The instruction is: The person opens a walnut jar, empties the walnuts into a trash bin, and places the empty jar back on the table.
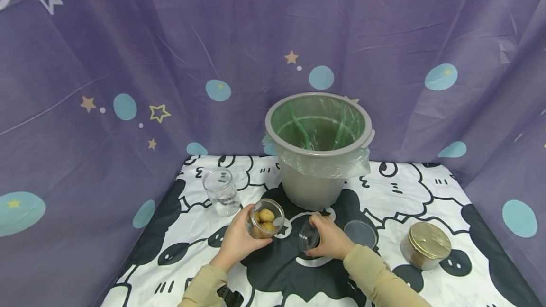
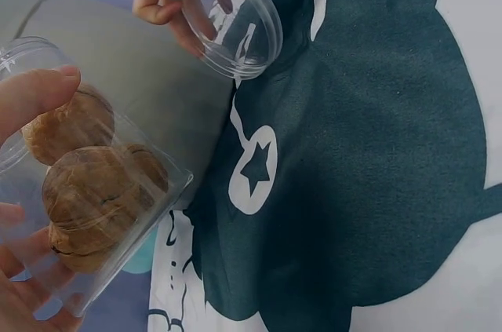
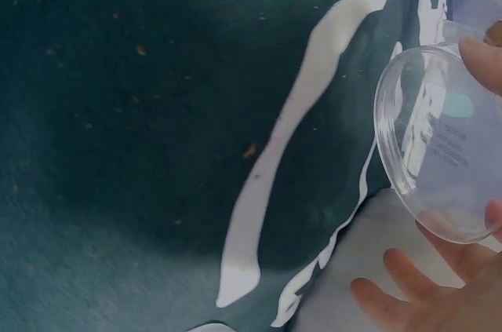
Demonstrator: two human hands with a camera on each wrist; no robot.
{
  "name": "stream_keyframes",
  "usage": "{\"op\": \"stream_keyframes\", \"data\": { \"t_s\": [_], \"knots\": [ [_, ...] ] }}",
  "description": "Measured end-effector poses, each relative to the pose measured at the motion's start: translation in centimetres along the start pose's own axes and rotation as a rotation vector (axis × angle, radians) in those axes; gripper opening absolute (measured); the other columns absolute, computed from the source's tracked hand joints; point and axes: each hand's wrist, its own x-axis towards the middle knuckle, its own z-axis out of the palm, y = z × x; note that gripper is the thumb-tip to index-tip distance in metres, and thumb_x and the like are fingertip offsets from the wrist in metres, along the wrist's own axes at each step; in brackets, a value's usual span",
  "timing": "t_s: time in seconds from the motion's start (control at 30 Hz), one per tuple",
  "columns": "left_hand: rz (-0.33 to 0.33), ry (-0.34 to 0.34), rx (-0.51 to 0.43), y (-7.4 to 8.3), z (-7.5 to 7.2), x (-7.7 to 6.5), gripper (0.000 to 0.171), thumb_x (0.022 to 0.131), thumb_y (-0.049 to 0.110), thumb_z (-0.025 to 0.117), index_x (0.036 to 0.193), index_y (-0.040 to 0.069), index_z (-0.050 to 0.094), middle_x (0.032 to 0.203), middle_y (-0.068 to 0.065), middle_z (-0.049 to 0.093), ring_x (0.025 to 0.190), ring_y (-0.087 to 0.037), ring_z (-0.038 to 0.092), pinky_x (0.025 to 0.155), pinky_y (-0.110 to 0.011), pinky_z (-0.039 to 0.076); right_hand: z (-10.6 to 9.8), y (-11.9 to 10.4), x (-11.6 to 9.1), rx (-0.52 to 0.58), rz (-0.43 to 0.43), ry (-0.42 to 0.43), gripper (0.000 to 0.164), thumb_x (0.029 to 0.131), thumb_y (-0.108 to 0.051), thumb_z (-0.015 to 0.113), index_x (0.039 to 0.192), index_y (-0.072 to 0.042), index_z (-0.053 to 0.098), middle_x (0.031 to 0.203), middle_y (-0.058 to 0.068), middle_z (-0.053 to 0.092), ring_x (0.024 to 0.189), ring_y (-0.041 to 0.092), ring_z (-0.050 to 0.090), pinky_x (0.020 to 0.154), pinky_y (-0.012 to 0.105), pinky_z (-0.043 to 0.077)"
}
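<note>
The person's left hand (image 1: 240, 240) is wrapped round a clear jar (image 1: 278, 221) of brown balls (image 1: 267, 215). The right hand (image 1: 332, 238) pinches a clear lid (image 1: 309, 237) to its right, apart from the jar — possibly a shallow cup, its depth being hard to judge. The step in hand looks like handling the uncovered jar; the next move probably calls for a firm left grip — loose balls could spill. Beyond both hands stands a lined bin (image 1: 313, 193).
</note>
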Motion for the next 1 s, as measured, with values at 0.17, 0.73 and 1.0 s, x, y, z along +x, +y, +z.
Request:
{"op": "stream_keyframes", "data": {
  "t_s": [0.17, 0.73, 1.0],
  "knots": [
    [-0.001, -0.001, 0.002, 0.0, 0.0, 0.0, 0.093, 0.058, 0.032, 0.089, 0.135, 0.004, 0.045, 0.128, -0.016, 0.055, 0.117, -0.034, 0.053, 0.096, -0.052, 0.045, 0.7, 0.6, 0.0, -0.012, 0.009, 0.001, 0.062, 0.056, -0.027, 0.089, 0.098, -0.010, 0.048, 0.097, 0.005, 0.056, 0.092, 0.018, 0.048, 0.079, 0.039, 0.047],
    [0.003, 0.007, -0.001, 0.0, 0.4, 0.2, 0.093, 0.059, 0.033, 0.089, 0.135, 0.005, 0.045, 0.128, -0.015, 0.055, 0.117, -0.032, 0.054, 0.097, -0.051, 0.045, 0.7, 1.8, -0.2, -0.080, -0.053, -0.023, 0.084, 0.054, -0.023, 0.090, 0.127, -0.008, 0.050, 0.121, 0.017, 0.054, 0.112, 0.041, 0.051, 0.097, 0.057, 0.042],
    [0.009, 0.002, -0.004, -0.1, 0.5, 0.1, 0.092, 0.058, 0.033, 0.089, 0.134, 0.006, 0.045, 0.127, -0.013, 0.056, 0.116, -0.031, 0.054, 0.096, -0.050, 0.045, 1.2, 2.2, -0.5, -0.193, -0.078, -0.005, 0.085, 0.051, -0.022, 0.090, 0.126, -0.014, 0.052, 0.119, 0.015, 0.055, 0.113, 0.038, 0.046, 0.095, 0.055, 0.042]
  ]
}}
